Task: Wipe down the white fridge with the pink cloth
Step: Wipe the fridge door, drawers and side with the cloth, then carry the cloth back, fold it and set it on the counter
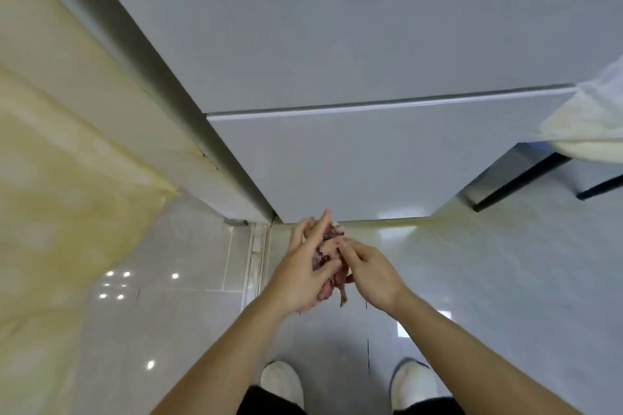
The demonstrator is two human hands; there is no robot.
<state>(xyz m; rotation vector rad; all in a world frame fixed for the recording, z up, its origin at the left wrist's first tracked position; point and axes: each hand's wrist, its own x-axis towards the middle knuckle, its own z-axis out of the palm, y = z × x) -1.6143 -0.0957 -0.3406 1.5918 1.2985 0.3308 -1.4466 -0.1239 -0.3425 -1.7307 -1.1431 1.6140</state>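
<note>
**Cloth bunched between both grips, off the fridge**

The cloth (329, 241) is a crumpled pink wad held in the air between the two grips. It sits in front of the bottom edge of the fridge (337, 44) and is not pressed to it. The left grip (305, 271) cups the wad from the left, its thumb curled across the cloth and its longer fingers reaching up past it. The right grip (369, 271) pinches the wad's right side with its fingertips, and a loose tail of cloth hangs below. The two grips nearly touch around the wad.

The fridge fills the upper view, with a seam (387, 104) running across it between the upper and lower doors. Below lies a glossy tiled floor (175, 307), with two white shoes (282, 381) at the bottom edge. Black legs (519, 178) stand to the right of the fridge
</note>
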